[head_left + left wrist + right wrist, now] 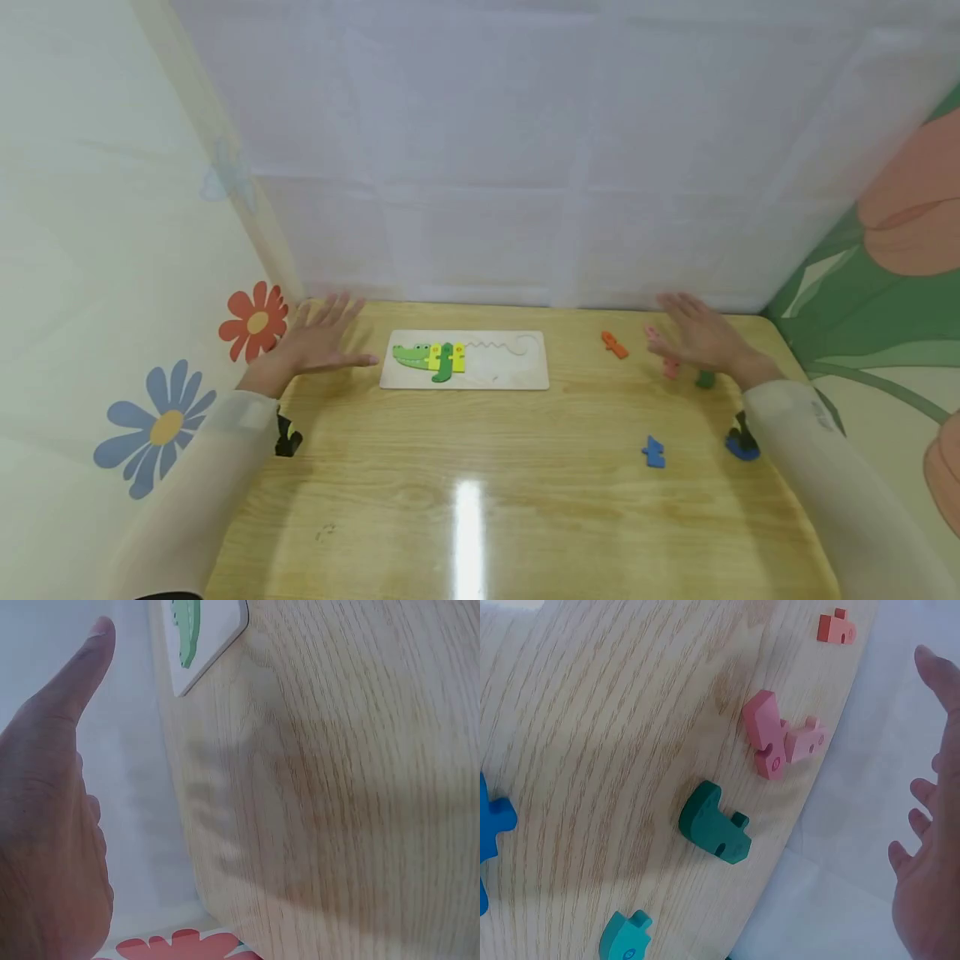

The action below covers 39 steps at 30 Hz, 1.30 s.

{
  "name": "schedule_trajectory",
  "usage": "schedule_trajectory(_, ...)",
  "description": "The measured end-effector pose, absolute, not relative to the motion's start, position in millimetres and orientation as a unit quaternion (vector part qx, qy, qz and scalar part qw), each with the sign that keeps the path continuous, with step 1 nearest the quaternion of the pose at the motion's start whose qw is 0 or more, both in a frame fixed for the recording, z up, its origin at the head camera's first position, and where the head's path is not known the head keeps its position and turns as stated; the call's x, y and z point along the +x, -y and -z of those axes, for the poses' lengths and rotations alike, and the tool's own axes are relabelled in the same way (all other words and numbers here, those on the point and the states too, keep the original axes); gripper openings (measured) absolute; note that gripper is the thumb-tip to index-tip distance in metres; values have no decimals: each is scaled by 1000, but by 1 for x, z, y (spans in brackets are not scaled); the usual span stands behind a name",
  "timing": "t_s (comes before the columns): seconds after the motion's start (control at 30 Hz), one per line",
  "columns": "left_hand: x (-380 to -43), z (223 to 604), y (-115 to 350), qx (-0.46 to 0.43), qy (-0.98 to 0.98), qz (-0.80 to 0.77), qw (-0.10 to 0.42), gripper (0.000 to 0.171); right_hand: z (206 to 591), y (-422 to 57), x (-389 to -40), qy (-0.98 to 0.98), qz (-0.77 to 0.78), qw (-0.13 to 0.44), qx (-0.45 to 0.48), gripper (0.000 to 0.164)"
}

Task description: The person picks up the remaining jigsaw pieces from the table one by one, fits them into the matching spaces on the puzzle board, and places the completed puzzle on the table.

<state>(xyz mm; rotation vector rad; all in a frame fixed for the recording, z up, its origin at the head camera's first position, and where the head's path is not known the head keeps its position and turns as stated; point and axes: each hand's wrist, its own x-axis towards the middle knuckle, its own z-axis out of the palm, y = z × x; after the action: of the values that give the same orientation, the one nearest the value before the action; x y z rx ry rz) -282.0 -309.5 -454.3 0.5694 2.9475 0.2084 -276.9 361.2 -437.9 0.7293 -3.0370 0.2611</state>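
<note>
A pale wooden puzzle board [510, 371] lies near the table's back edge. At its left end sit a green crocodile head [411, 356], two yellow pieces [459, 358] and a green leg piece [444, 367]. Just left of the board my left hand [318, 343] hovers with fingers spread and holds nothing. Over the right side my right hand [705, 337] is held up, fingers extended, also holding nothing. Beneath and beside it are a dark green piece [714, 825], a darker pink piece [763, 724], a light pink piece [806, 740] and an orange piece [615, 344].
A blue piece [654, 452] lies on the wooden table [375, 467] at the right front. In the right wrist view a teal piece [624, 937] is cut by the lower edge. White cloth [480, 208] stands behind the table, with flower-printed cloth [165, 427] along the sides.
</note>
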Motion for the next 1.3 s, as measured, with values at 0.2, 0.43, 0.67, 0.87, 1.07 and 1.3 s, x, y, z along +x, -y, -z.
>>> schedule_trajectory(0.2, -283, 456, 304, 209, -971, -96, 70, 121, 441, -357, -281, 968, -95, -21, 232, 95)
schedule_trajectory(0.43, -278, 459, 296, 218, -966, -108, 90, 124, 447, -351, -283, 962, -118, -31, 242, 96)
schedule_trajectory(0.67, -278, 460, 291, 230, -959, -126, 104, 125, 452, -346, -287, 957, -117, -44, 261, 98)
schedule_trajectory(0.87, -278, 469, 287, 252, -944, -174, 119, 126, 461, -345, -291, 946, -142, -49, 288, 99)
schedule_trajectory(1.07, -279, 478, 284, 263, -938, -190, 123, 128, 464, -338, -292, 940, -159, -48, 298, 98)
schedule_trajectory(1.3, -281, 480, 279, 270, -935, -195, 120, 129, 464, -331, -295, 942, -180, -64, 277, 98)
